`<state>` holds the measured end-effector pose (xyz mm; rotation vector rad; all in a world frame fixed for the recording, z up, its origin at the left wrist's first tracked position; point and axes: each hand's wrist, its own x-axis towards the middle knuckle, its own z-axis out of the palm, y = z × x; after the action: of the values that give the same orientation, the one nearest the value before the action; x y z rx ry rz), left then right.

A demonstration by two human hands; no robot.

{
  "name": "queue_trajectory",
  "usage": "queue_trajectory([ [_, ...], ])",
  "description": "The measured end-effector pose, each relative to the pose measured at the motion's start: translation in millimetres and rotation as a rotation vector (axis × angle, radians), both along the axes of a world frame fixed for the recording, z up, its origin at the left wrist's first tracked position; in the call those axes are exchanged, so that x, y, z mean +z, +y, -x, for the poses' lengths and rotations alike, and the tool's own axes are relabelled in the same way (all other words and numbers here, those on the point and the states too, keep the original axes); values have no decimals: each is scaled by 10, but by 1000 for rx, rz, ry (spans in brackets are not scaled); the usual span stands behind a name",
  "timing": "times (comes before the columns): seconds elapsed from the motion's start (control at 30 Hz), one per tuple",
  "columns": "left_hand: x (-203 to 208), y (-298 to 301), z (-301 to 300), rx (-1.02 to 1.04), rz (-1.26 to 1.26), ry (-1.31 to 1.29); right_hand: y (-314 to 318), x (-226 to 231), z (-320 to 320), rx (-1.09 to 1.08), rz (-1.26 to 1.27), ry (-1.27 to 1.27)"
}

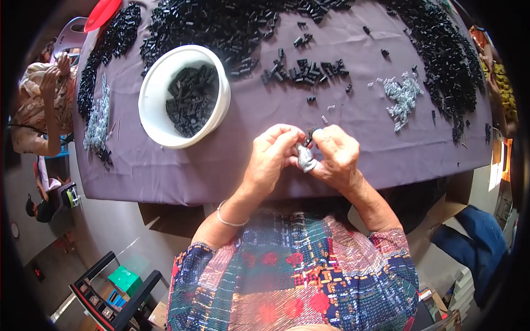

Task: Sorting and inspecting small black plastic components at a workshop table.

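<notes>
Above the near edge of the table, my left hand [268, 157] and my right hand [339, 154] meet with fingertips pinched together. Between them is a small black plastic piece [309, 136], mostly covered by the fingers. A silver-grey wrapping [306, 159] sits at the fingertips between the two hands; which finger it covers is hard to tell. Just beyond my hands lie a small metal spring [324, 119] and a loose black part [311, 100]. A white tub [146, 113] partly filled with black plastic parts [192, 99] stands to the left.
A purple cloth [248, 105] covers the table. Black parts form a large heap [204, 27] at the back and another [441, 60] at the right. Metal springs lie piled at right [404, 94] and left [98, 121]. Other people [44, 105] sit at both sides.
</notes>
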<state>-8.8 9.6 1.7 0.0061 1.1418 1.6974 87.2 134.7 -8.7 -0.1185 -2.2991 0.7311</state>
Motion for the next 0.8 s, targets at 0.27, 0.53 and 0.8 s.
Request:
queue_trajectory([
  [0.27,-16,-78,-1,-49,31,59,-47,-129,-31,40,24,52],
  [0.53,-16,-58,8,-87,-30,68,-31,-130,-71,43,-41,40],
  [0.8,-23,-41,12,-39,-60,52,-53,-46,-86,42,50,50],
])
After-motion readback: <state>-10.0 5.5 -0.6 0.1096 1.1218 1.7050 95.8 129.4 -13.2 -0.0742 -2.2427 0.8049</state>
